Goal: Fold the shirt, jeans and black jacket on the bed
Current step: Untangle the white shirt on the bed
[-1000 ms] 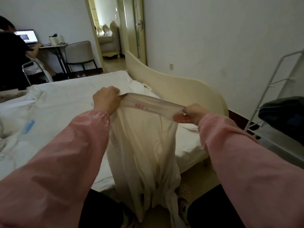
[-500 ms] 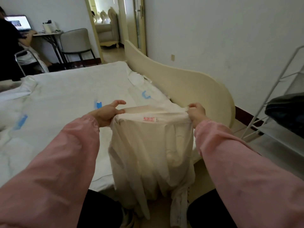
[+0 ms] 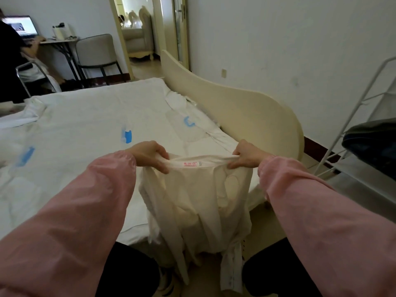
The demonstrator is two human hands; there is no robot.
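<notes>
We held a cream shirt (image 3: 199,200) up by its collar at the near corner of the bed (image 3: 85,129), beside the bed's curved end board (image 3: 246,108). Our left grip (image 3: 150,156) was closed on the collar's left end, fingers curled over the cloth. Our right grip (image 3: 246,156) pinched the right end the same way. The collar ran taut and roughly level between them, with a small pink label (image 3: 190,163) at its middle facing us.

From that line the shirt hung straight down, so its long axis was vertical. Its body and loose sleeves dropped past the bed's edge toward the floor between our knees. None of it appeared to lie on top of the bed.

The bed spread beyond and left of the shirt. We judged the next move called for carrying the collar forward over the bed, the length trailing back toward us. Both grips sat about equally near the bed. A dark bundle (image 3: 370,142) lay on a white rack (image 3: 342,133) right of the bed; we could not tell what it was.
</notes>
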